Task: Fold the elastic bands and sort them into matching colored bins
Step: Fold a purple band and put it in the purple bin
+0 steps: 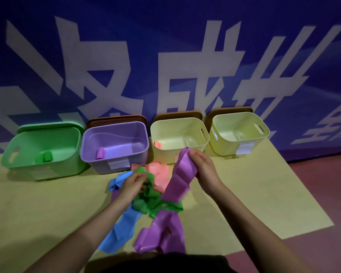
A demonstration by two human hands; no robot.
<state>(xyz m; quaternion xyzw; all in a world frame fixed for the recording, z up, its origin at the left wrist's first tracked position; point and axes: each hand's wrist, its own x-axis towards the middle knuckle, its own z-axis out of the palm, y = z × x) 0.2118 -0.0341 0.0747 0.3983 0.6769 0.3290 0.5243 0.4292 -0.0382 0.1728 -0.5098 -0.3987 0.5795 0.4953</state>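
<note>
On the pale yellow mat (47, 203) that covers the floor, a loose pile of flat elastic bands lies in front of four open plastic bins. The right hand (202, 164) is raised above the pile, and its fingers and thumb are curled around the upper end of a long purple elastic band (180, 180). This band hangs down in creased sections from the hand to the pile, and more purple band lies flat on the mat nearer to the person. The left hand (133, 183) is low on the pile, with its fingertips bent into the crumpled green elastic band (148, 196); it seems to pinch the green material, but the grip is partly hidden. A blue elastic band (122, 229) runs under the left forearm toward the near edge of the mat. A salmon pink elastic band (159, 172) lies at the far side of the pile, just beside the bins.

The bins stand in a row against a blue wall with large white characters (165, 56). From left to right they are a green plastic bin (41, 168) with a rolled green band inside, a purple plastic bin (98, 166) with a rolled purple band inside, a pale yellow bin (205, 142) with a small pink roll in its left corner, and a second pale yellow bin (224, 148). Brown lids (116, 120) lean behind three of the bins, and a green lid leans behind the green one.
</note>
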